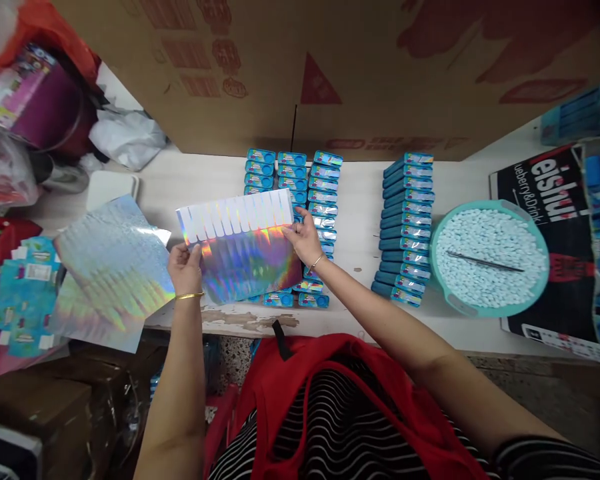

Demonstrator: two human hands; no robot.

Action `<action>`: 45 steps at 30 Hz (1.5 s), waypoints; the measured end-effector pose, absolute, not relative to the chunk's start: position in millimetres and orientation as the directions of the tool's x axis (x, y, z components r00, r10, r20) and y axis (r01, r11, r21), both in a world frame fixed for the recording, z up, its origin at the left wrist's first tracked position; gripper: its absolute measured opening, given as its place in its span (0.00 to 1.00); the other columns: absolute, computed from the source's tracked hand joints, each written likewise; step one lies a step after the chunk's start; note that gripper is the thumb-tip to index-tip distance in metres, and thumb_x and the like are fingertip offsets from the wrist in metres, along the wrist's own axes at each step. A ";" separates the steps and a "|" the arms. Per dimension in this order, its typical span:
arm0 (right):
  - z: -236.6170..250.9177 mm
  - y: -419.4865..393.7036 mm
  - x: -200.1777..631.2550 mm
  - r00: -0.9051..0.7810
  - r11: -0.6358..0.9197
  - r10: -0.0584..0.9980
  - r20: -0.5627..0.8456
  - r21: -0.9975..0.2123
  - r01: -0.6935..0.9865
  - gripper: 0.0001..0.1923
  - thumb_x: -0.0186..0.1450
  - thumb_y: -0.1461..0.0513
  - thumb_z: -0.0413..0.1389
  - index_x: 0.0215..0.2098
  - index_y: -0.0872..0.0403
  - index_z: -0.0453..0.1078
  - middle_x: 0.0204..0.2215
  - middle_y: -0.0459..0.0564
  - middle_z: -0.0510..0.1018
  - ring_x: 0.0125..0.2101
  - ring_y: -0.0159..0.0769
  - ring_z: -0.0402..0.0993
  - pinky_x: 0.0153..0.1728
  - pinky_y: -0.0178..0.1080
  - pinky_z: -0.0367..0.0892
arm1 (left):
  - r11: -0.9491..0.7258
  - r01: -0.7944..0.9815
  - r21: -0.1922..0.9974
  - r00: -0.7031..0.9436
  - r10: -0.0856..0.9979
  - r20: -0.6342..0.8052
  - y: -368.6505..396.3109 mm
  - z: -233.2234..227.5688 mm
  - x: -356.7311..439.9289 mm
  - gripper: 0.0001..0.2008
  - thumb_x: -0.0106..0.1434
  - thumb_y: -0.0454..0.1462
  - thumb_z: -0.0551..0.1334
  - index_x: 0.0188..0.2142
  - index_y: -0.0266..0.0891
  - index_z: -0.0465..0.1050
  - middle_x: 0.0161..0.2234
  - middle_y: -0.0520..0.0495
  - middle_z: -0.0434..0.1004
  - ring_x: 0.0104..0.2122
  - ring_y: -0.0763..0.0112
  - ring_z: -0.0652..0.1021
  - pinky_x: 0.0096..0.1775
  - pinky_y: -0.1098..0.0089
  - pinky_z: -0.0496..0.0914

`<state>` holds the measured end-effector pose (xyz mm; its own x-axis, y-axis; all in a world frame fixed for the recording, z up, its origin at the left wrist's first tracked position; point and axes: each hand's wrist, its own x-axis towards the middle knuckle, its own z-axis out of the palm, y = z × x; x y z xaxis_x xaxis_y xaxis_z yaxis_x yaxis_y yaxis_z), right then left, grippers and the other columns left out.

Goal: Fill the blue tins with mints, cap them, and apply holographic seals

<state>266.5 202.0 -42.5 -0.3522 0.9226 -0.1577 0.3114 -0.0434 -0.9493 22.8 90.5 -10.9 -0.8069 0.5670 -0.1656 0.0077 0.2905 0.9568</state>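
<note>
A shiny holographic sticker sheet is stretched between my two hands, tilted over rows of small blue boxes. Along its far edge runs a white strip with narrow slots. My left hand pinches the sheet's left side, thumb on top. At the right edge, my right hand grips it between thumb and fingers. Partly hidden under the sheet stand columns of small blue boxes. Another column of blue boxes lies farther right. More holographic sheets lie to my left.
A teal basin of pale blue pellets, with dark tweezers on top, stands at the right beside a black carton. A large cardboard box blocks the far side. Flattened blue packaging and plastic bags are on the left.
</note>
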 end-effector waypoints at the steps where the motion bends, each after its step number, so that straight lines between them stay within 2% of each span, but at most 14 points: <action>1: -42.5 200.8 268.9 -0.328 -0.038 0.932 -0.152 -0.943 0.330 0.34 0.69 0.55 0.48 0.67 0.56 0.39 0.37 0.52 0.76 0.31 0.37 0.73 0.35 0.41 0.71 | 0.274 -0.006 0.962 -0.804 0.571 -0.168 89.8 -11.8 23.2 0.12 0.49 0.37 0.66 0.32 0.38 0.66 0.27 0.55 0.71 0.26 0.79 0.71 0.32 0.75 0.67; 4: -37.4 182.9 286.2 -0.244 0.074 0.969 -0.040 -0.894 0.441 0.37 0.69 0.52 0.47 0.69 0.55 0.36 0.51 0.59 0.71 0.48 0.42 0.70 0.48 0.46 0.69 | 0.237 -0.015 0.971 -0.804 0.575 -0.152 85.4 -12.7 25.0 0.14 0.48 0.40 0.67 0.32 0.38 0.66 0.26 0.55 0.71 0.25 0.79 0.70 0.31 0.75 0.67; 7: -35.9 147.0 318.0 -0.384 0.339 0.918 0.095 -0.691 0.639 0.37 0.70 0.50 0.45 0.71 0.55 0.35 0.65 0.61 0.56 0.66 0.48 0.47 0.62 0.53 0.52 | 0.251 0.013 0.968 -0.813 0.566 -0.135 81.0 -11.5 27.4 0.16 0.49 0.44 0.67 0.32 0.38 0.65 0.25 0.56 0.69 0.23 0.79 0.69 0.29 0.75 0.66; 9: -42.5 122.2 340.9 -0.530 0.472 0.847 0.049 -0.527 0.707 0.37 0.71 0.51 0.43 0.71 0.55 0.33 0.68 0.59 0.49 0.68 0.49 0.37 0.65 0.57 0.43 | 0.278 0.031 0.960 -0.827 0.546 -0.131 79.6 -11.4 28.9 0.16 0.50 0.44 0.67 0.32 0.38 0.65 0.23 0.57 0.67 0.22 0.80 0.68 0.28 0.74 0.66; 12: -57.4 98.6 363.2 -0.579 0.514 0.810 -0.090 -0.368 0.775 0.36 0.72 0.53 0.41 0.71 0.56 0.32 0.69 0.59 0.45 0.69 0.51 0.33 0.64 0.62 0.37 | 0.298 0.030 0.954 -0.846 0.515 -0.134 80.9 -13.9 30.0 0.14 0.49 0.41 0.66 0.31 0.38 0.64 0.23 0.58 0.64 0.23 0.79 0.68 0.30 0.74 0.66; 15: -64.6 94.0 365.9 -0.558 0.492 0.813 -0.166 -0.314 0.812 0.35 0.72 0.54 0.40 0.71 0.57 0.33 0.70 0.59 0.41 0.69 0.51 0.31 0.64 0.63 0.34 | 0.317 0.007 0.948 -0.884 0.445 -0.143 85.3 -15.5 25.1 0.12 0.48 0.34 0.65 0.29 0.38 0.62 0.23 0.58 0.65 0.24 0.79 0.68 0.32 0.75 0.66; 19: -63.1 96.5 361.0 -0.542 0.476 0.819 -0.190 -0.304 0.825 0.35 0.72 0.54 0.40 0.71 0.58 0.34 0.70 0.59 0.39 0.69 0.51 0.29 0.64 0.63 0.33 | 0.363 -0.003 0.932 -0.962 0.253 -0.102 91.2 -2.4 3.8 0.13 0.50 0.29 0.62 0.26 0.39 0.55 0.20 0.62 0.57 0.21 0.83 0.62 0.29 0.78 0.62; 23: -61.9 95.1 365.4 -0.534 0.461 0.827 -0.176 -0.331 0.823 0.37 0.72 0.54 0.41 0.71 0.56 0.28 0.70 0.60 0.38 0.69 0.50 0.28 0.64 0.64 0.33 | 0.290 0.016 0.957 -0.960 0.271 -0.066 89.3 35.4 -13.2 0.12 0.50 0.30 0.63 0.26 0.38 0.57 0.20 0.61 0.61 0.23 0.83 0.64 0.30 0.79 0.64; 26: -41.0 105.9 356.7 -0.510 0.449 0.858 -0.057 -0.398 0.800 0.41 0.71 0.51 0.41 0.70 0.57 0.20 0.70 0.61 0.35 0.69 0.52 0.26 0.63 0.65 0.36 | 0.171 0.008 0.985 -0.905 0.420 -0.065 80.2 78.2 -3.4 0.13 0.46 0.35 0.69 0.27 0.37 0.64 0.22 0.58 0.69 0.25 0.80 0.69 0.31 0.77 0.67; 29: 16.0 132.4 321.0 -0.504 0.496 0.854 0.131 -0.501 0.709 0.43 0.71 0.47 0.41 0.70 0.56 0.19 0.70 0.59 0.30 0.68 0.52 0.21 0.64 0.63 0.37 | 0.212 0.034 0.977 -0.803 0.587 -0.099 69.4 124.2 24.1 0.16 0.45 0.42 0.71 0.30 0.37 0.70 0.24 0.55 0.73 0.23 0.78 0.70 0.27 0.76 0.67; 33: 112.5 164.9 251.8 -0.701 0.722 0.642 0.312 -0.555 0.414 0.48 0.63 0.38 0.47 0.71 0.50 0.34 0.70 0.53 0.39 0.68 0.56 0.25 0.64 0.64 0.32 | 0.303 0.180 0.936 -0.666 0.738 -0.111 59.3 174.2 59.2 0.13 0.53 0.44 0.69 0.31 0.38 0.73 0.24 0.55 0.71 0.20 0.80 0.67 0.23 0.77 0.63; 37: 153.7 170.3 206.4 -0.825 0.774 0.407 0.392 -0.627 0.084 0.47 0.60 0.37 0.51 0.68 0.52 0.47 0.67 0.57 0.53 0.67 0.54 0.43 0.64 0.61 0.37 | 0.206 0.394 0.896 -0.507 0.861 0.025 52.8 201.5 67.6 0.09 0.57 0.42 0.66 0.31 0.38 0.74 0.26 0.53 0.72 0.26 0.76 0.71 0.29 0.75 0.67; 41: 152.4 160.7 197.5 -0.884 0.567 0.339 0.321 -0.820 -0.080 0.33 0.63 0.45 0.56 0.59 0.55 0.62 0.52 0.56 0.73 0.51 0.43 0.69 0.51 0.44 0.62 | 0.061 0.640 0.766 -0.412 0.869 0.275 49.2 206.1 58.7 0.07 0.60 0.39 0.64 0.28 0.39 0.72 0.26 0.52 0.68 0.28 0.75 0.70 0.32 0.72 0.67; 45: 155.7 156.7 200.2 -0.936 0.288 0.326 0.134 -0.957 -0.036 0.16 0.65 0.51 0.57 0.40 0.56 0.70 0.29 0.44 0.73 0.29 0.30 0.67 0.32 0.33 0.59 | 0.024 0.818 0.575 -0.340 0.826 0.449 50.4 198.5 53.7 0.07 0.58 0.38 0.66 0.27 0.40 0.71 0.35 0.47 0.72 0.39 0.68 0.73 0.43 0.65 0.69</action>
